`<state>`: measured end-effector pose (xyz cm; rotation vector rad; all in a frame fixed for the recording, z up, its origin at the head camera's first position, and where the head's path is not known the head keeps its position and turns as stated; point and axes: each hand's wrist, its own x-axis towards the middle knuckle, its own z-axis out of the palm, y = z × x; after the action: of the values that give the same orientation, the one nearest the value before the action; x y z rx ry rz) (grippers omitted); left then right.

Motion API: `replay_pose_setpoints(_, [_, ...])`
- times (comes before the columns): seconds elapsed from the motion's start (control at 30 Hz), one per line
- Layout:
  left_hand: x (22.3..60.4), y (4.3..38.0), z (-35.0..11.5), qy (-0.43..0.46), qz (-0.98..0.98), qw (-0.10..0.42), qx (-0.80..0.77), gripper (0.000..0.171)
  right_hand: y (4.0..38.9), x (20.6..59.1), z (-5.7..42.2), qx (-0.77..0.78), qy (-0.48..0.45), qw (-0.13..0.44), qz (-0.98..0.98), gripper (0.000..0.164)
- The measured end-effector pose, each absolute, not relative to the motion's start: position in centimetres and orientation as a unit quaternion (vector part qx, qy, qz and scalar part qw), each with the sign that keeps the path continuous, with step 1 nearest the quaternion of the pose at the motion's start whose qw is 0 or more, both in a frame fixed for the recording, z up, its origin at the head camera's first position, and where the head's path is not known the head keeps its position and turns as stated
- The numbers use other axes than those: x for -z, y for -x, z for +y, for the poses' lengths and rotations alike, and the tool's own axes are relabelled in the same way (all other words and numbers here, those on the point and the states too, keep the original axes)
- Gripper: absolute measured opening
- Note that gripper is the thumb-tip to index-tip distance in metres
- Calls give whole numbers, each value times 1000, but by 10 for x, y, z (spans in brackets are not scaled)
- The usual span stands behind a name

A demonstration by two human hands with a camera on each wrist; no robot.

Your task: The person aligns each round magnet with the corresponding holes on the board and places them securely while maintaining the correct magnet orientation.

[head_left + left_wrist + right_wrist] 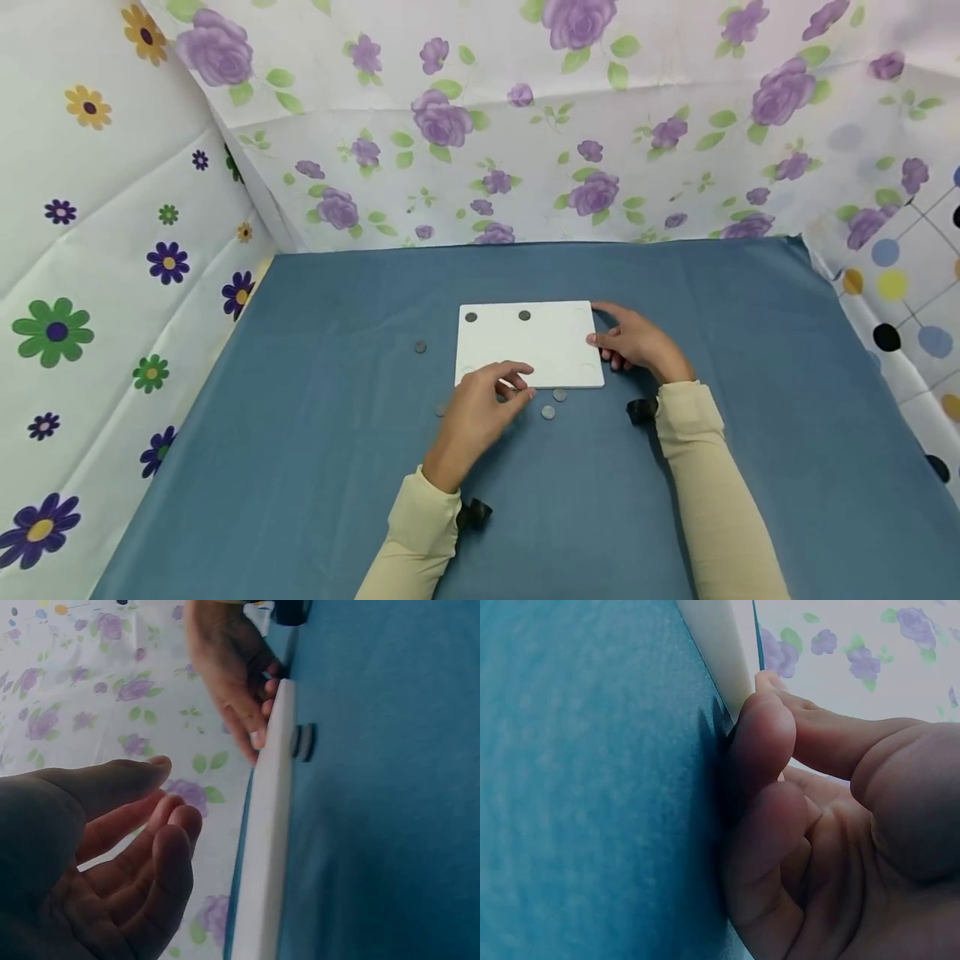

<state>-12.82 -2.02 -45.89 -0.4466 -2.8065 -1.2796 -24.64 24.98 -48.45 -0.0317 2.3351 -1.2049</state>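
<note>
A white rectangular board (pixel 525 346) lies on the blue cloth. Two dark, coin-like discs sit along its far side, one at the far left corner (pixel 471 317) and another near the middle (pixel 524 316). My right hand (pixel 636 340) grips the board's right edge, thumb on top and other fingers curled beside the edge. Over the near left part of the board hovers my left hand (pixel 483 404), its fingers loosely bent. In the left wrist view a gap shows between that thumb (pixel 127 784) and the fingers, with nothing visible in it.
Grey coin-like discs lie on the cloth: one left of the board (pixel 421 347), two by its near edge (pixel 559 395), (pixel 548 412), and one partly hidden beside my left hand (pixel 441 411). Floral sheets (pixel 442 121) hang behind and at both sides.
</note>
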Motion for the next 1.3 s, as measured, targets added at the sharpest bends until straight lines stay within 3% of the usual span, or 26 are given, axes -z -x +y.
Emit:
replay_pose_setpoints(0.8, [490, 118, -15, 161, -934, -47, 315, 38, 244, 489, 248, 448, 22, 237, 862, 70])
replay_pose_setpoints(1.3, [501, 117, 4, 136, -943, 19, 304, 20, 242, 493, 247, 460, 15, 226, 858, 68])
